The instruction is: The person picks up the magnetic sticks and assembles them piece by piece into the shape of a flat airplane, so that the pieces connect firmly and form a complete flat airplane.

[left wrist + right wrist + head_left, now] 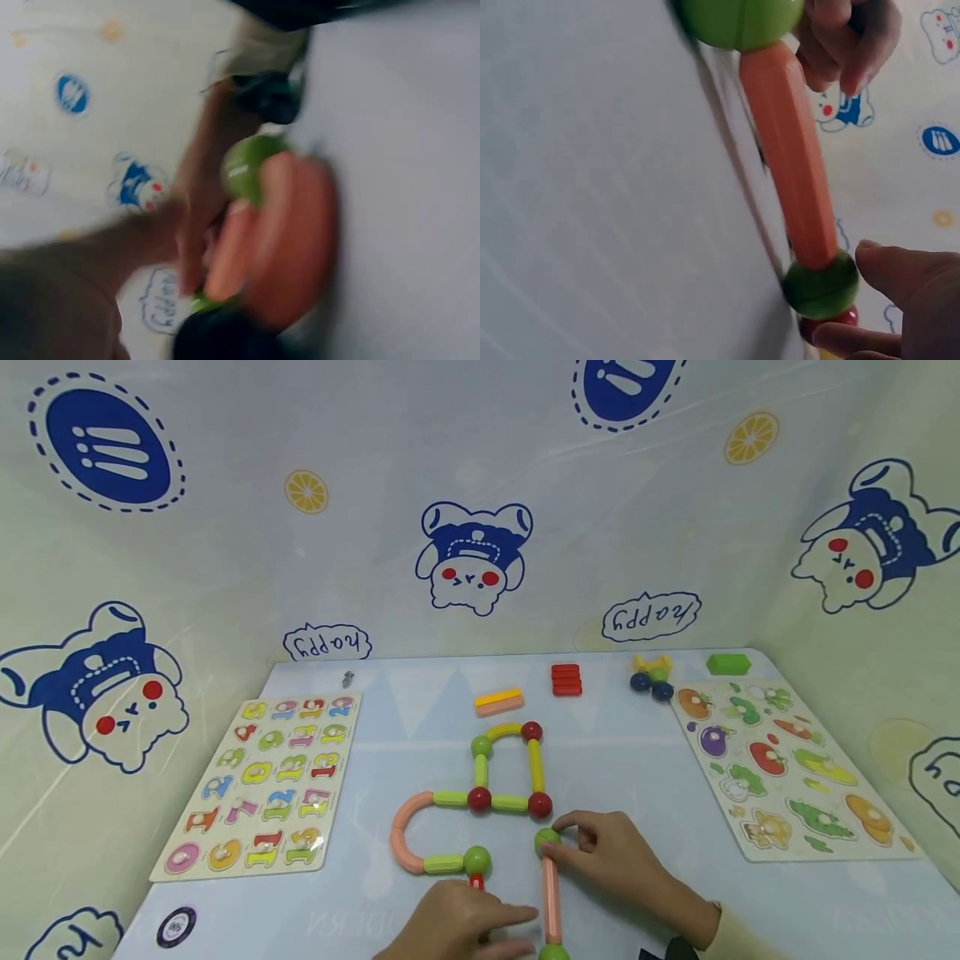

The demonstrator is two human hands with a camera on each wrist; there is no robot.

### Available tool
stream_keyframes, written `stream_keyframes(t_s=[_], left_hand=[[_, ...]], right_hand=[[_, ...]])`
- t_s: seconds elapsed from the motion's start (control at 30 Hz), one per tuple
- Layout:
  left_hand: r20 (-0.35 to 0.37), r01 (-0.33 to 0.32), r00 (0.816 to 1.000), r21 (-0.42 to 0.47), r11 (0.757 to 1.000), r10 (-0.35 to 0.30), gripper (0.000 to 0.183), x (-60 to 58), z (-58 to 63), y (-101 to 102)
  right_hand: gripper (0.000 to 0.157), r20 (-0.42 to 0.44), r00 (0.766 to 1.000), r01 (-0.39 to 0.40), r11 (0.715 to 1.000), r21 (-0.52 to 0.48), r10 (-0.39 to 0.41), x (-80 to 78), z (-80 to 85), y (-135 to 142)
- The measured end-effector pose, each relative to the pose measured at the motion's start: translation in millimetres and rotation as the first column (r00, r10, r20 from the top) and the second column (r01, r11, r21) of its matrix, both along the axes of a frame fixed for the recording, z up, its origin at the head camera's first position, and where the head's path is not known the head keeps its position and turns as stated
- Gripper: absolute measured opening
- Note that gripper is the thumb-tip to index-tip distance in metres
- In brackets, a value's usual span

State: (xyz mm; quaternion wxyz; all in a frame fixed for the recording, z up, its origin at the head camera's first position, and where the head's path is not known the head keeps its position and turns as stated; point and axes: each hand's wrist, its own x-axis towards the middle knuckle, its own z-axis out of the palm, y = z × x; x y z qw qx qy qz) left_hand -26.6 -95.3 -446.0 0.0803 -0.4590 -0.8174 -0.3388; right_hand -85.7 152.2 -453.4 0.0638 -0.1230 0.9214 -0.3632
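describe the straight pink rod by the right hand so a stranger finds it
Start on the table, between the number puzzle and the vegetable puzzle. There the right hand pinches a green ball, and the pink rod runs from it toward the viewer. Unlike the curved pink piece, it's straight, with a green ball at each end.

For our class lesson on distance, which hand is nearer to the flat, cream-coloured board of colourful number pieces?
The person's left hand. In the head view, it is to the right of the board; the right hand is farther right, pinching a round green ball.
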Motion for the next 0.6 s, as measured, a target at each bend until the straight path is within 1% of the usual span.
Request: stream_keyframes(t_s=[0.03,0.07,0.1,0.17,0.27,0.3,0.33,0.4,0.5,0.6], left_hand=[[0.025,-0.043,0.999,0.003,0.999,0.043,0.024,-3.4,2.4,-5],[0.046,-0.089,0.995,-0.011,0.996,0.09,0.024,-7.2,4.8,-10],[0.047,-0.135,0.99,-0.028,0.99,0.136,0.023,-11.4,6.4,-15],[0.064,-0.224,0.971,-0.072,0.972,0.229,0.024,-19.2,8.0,-26],[0.052,-0.332,0.938,-0.138,0.933,0.342,0.028,-29.2,6.7,-37],[0.046,-0.357,0.929,-0.147,0.923,0.366,0.03,-31.5,5.5,-40],[0.049,-0.374,0.922,-0.156,0.914,0.385,0.031,-33.1,4.4,-41],[0.077,-0.387,0.913,-0.153,0.909,0.402,0.034,-34.9,2.3,-43],[0.104,-0.383,0.911,-0.141,0.913,0.399,0.034,-35.4,0.1,-43],[0.127,-0.372,0.913,-0.131,0.919,0.388,0.033,-35.2,-0.5,-43]], right_hand=[[0.033,-0.007,1.0,0.009,1.0,-0.004,-0.009,-2.2,0.9,2],[0.031,-0.018,1.0,0.02,1.0,-0.009,-0.021,-5.5,2.2,3],[0.028,-0.033,0.999,0.035,0.999,-0.013,-0.035,-9.7,3.5,5],[0.024,-0.068,0.995,0.068,0.997,-0.026,-0.069,-22.3,6.7,10],[0.019,-0.115,0.986,0.116,0.992,-0.048,-0.121,-51.5,10.3,17],[0.019,-0.129,0.982,0.135,0.989,-0.055,-0.141,-63.2,10.6,19],[0.02,-0.139,0.978,0.149,0.987,-0.06,-0.156,-75.4,10.9,22],[0.024,-0.158,0.97,0.18,0.982,-0.058,-0.187,-100.3,10.0,27],[0.03,-0.184,0.96,0.206,0.977,-0.044,-0.211,-134.3,6.1,32],[0.034,-0.208,0.951,0.225,0.974,-0.034,-0.227,-160.7,-0.2,35]])
